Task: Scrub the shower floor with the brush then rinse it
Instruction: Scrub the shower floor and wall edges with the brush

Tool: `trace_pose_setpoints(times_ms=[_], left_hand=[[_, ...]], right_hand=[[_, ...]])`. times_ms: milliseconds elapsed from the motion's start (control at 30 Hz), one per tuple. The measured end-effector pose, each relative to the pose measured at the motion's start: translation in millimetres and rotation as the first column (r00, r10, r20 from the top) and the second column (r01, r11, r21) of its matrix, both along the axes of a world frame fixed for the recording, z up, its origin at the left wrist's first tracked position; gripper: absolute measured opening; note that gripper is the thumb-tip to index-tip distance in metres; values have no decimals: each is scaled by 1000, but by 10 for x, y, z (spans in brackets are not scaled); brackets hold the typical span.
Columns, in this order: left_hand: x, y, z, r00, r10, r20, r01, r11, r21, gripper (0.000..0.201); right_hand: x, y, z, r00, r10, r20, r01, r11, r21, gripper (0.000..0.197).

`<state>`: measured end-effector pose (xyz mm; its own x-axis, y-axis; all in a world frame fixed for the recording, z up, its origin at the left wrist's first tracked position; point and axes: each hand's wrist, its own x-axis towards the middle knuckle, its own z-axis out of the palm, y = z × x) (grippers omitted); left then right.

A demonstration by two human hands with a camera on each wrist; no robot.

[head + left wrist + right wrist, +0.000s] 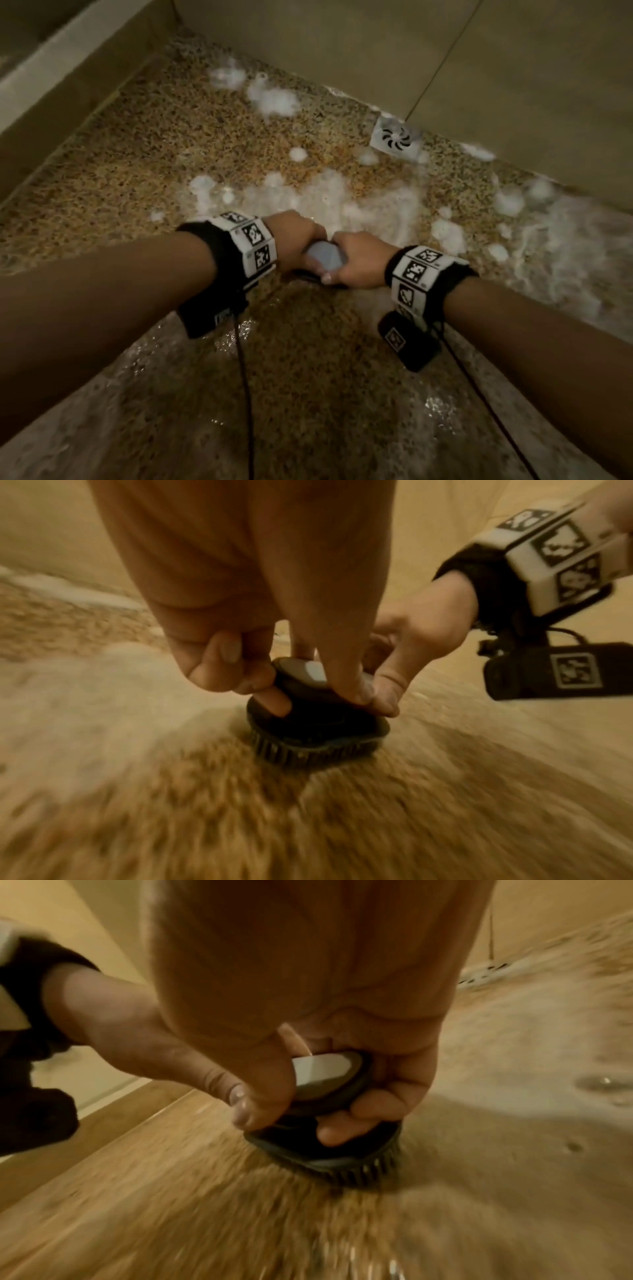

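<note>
One dark brush [315, 723] with a grey top, bristles down on the wet speckled shower floor [171, 144], near side of one square drain [396, 137], two hands, left hand [298, 243] and right hand [359, 260], both curled round its knob, foam patches [274, 97] around.

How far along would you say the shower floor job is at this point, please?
Done: foam already lies across the wet shower floor. In hand: left hand and right hand both grip the brush, bristles on the floor. Left: suds remain near the drain, so rinsing looks not yet done.
</note>
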<state>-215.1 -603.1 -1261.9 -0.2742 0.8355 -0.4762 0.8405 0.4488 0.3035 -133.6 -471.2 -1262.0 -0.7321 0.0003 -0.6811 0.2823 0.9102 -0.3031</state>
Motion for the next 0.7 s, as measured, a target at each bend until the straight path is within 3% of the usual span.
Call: trace_pose_setpoints(times_ms=[167,267,367,467,600,700], left_hand=[[-531,532,-7,982,72,-175,-73,997,3,46],[-677,731,-18,952,144,-270,-135,990,49,44],[-677,691,-20,951,199,-235,-165,974,158,51],[-524,547,110,985,137,-106,-122,983,138,62],[-129,535,201,988,-23,153,35,997,-74,55],[-1,600,85,973,-76,219,116,978,-175,56]], right_hand=[[-533,348,-55,964,-186,-192,187,982,-11,53],[-737,471,-61,919,-151,-365,178,983,40,63],[-700,537,-37,898,-136,-419,162,986,27,62],[-465,569,80,934,-157,-322,148,988,-52,66],[-66,443,106,999,-43,-17,40,991,-126,69],[117,349,61,998,-24,49,32,985,-169,81]])
